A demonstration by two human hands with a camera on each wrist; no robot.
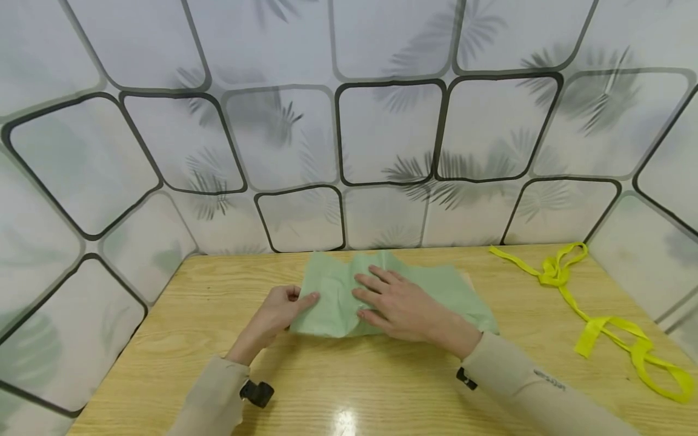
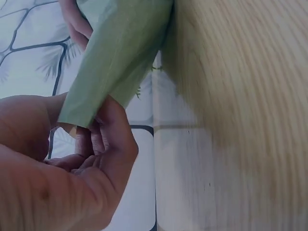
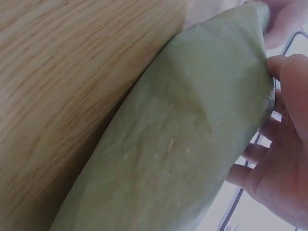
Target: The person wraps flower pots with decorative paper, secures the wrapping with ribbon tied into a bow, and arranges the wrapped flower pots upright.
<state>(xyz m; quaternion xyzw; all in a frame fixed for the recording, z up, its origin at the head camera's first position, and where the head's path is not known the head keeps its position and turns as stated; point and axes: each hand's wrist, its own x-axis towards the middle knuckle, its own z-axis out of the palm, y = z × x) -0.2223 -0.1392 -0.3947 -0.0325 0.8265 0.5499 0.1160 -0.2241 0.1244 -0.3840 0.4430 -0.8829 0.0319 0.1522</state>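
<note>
A crumpled light green sheet of wrapping paper lies folded in a long bundle across the wooden table. At its left end my left hand pinches the edge between thumb and curled fingers. In the left wrist view that end of the paper stands out as a flattened flap. My right hand rests on the middle of the bundle, fingers spread. The right wrist view shows the paper's front side rounded and wrinkled, with the right fingers along its upper edge. Whatever the paper covers is hidden.
A tangled yellow ribbon with loops lies at the right side of the wooden table. Behind the table and at both sides hangs a white patterned cloth with dark outlines and leaf prints.
</note>
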